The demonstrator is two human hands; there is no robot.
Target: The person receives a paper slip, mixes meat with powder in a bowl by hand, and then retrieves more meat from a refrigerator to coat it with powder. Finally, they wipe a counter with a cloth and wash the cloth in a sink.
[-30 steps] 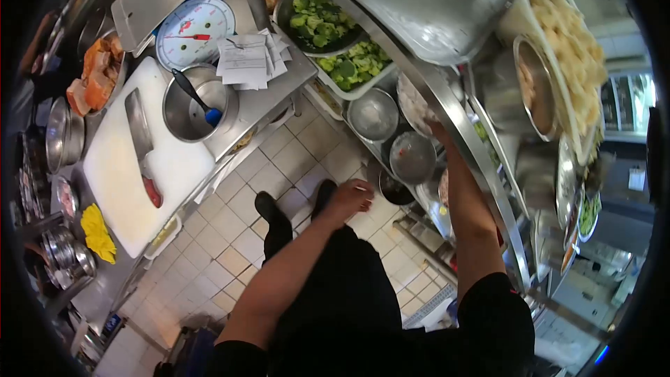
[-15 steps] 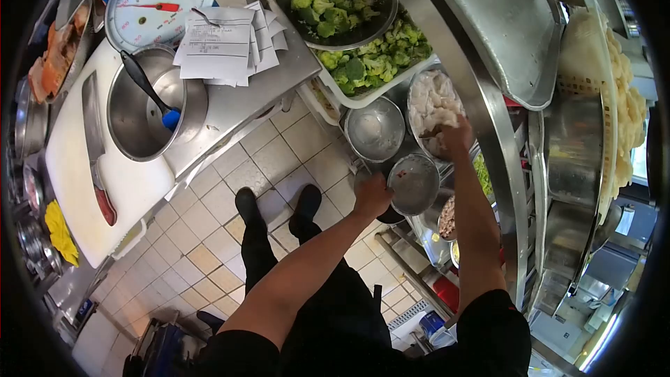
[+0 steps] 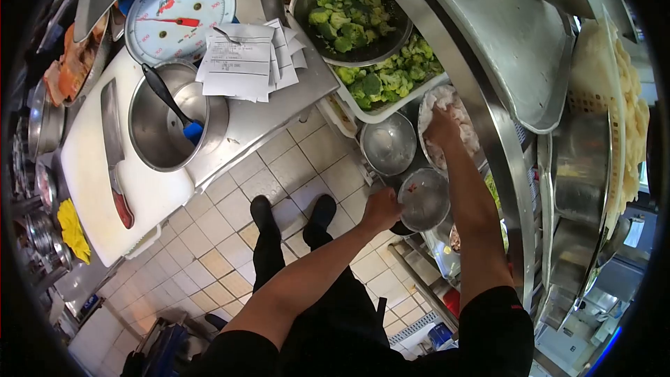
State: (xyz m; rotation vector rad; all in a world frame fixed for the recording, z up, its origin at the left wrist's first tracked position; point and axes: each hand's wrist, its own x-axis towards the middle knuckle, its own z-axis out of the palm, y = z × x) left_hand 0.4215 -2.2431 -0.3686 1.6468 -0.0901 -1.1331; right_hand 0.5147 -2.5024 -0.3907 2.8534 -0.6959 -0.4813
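Food under R fingers, bowl by L fingers

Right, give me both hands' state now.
Left hand: closed, apparently holding the metal bowl by its rim.
Right hand: in the pale food pieces; open or closed cannot be told.

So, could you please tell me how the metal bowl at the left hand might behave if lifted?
The metal bowl should stay stiff, since its wall looks like solid metal. It is probably light, as little besides small red bits shows inside. It could tip, with the left hand at just one side.
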